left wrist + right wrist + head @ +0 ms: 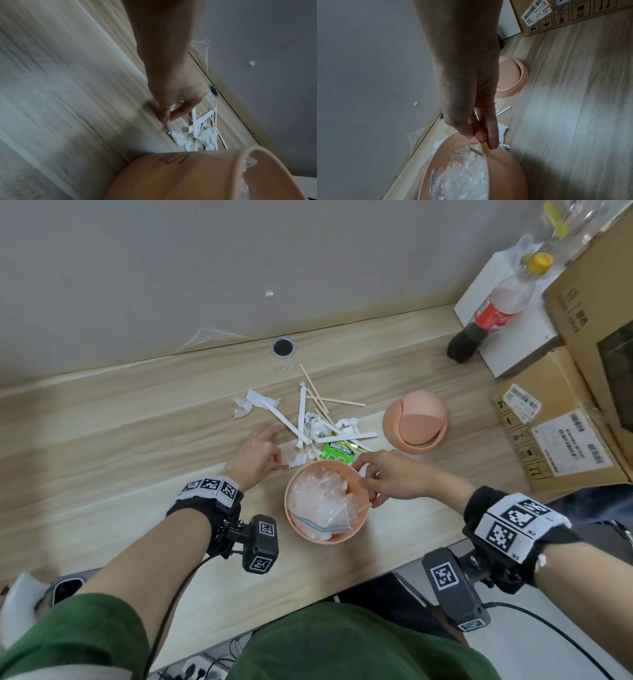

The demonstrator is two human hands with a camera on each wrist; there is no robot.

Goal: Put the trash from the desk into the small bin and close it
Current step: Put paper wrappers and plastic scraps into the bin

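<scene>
The small pink bin [298,529] stands open near the desk's front edge, with a clear plastic bag [318,501] inside it. Its pink domed lid [414,422] lies apart to the right. Behind the bin is the trash pile [308,419]: white paper strips, wooden sticks, foil and a green gum wrapper [337,451]. My left hand [279,463] pinches a white paper scrap [171,128] on the desk at the pile's near left edge. My right hand [370,491] is over the bin's right rim and pinches a wooden stick [363,508], whose end dips into the bin [501,169].
Cardboard boxes [561,436] and a white box [507,313] crowd the right end of the desk, with a cola bottle [486,320] in front of them. A cable hole [282,348] sits by the grey wall. Bare wood stretches to the left of the pile.
</scene>
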